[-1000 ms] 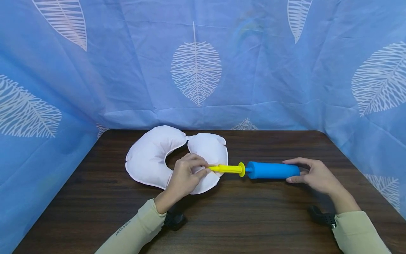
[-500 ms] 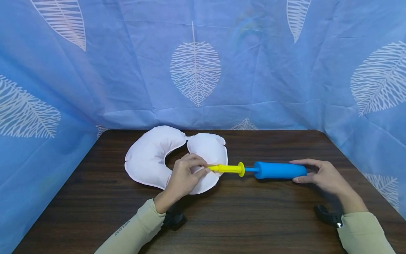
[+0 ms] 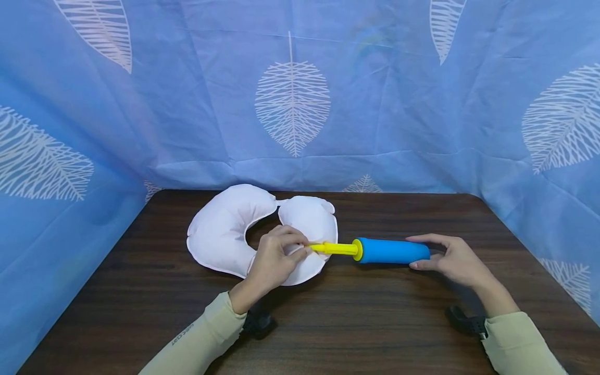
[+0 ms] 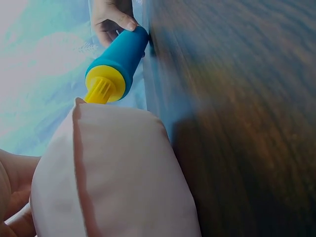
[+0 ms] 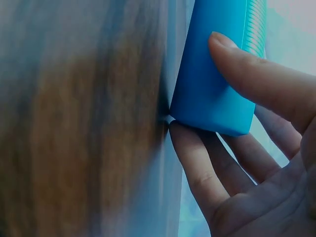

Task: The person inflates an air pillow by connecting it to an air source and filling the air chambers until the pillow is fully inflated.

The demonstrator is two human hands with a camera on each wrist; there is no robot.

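A white U-shaped inflatable neck pillow (image 3: 220, 229), plumped up, lies on the table. A hand pump with a blue barrel (image 3: 394, 251) and a yellow nozzle end (image 3: 339, 249) points left at the pillow's right lobe. My left hand (image 3: 274, 258) rests over that lobe and pinches the yellow tip; the exact joint there is hidden by the fingers. My right hand (image 3: 452, 258) grips the far end of the blue barrel, thumb on one side and fingers on the other, as the right wrist view shows. The barrel sits flush against the yellow flange, with no rod showing.
The dark wood table (image 3: 365, 323) spreads around the pillow and pump. A blue curtain (image 3: 384, 104) with white leaf prints hangs behind it and at both sides. Black straps with devices sit at both wrists.
My right hand first drew the blue barrel right, baring a blue rod, then pushed it back left against the yellow flange. My left hand and the pillow stay in place.
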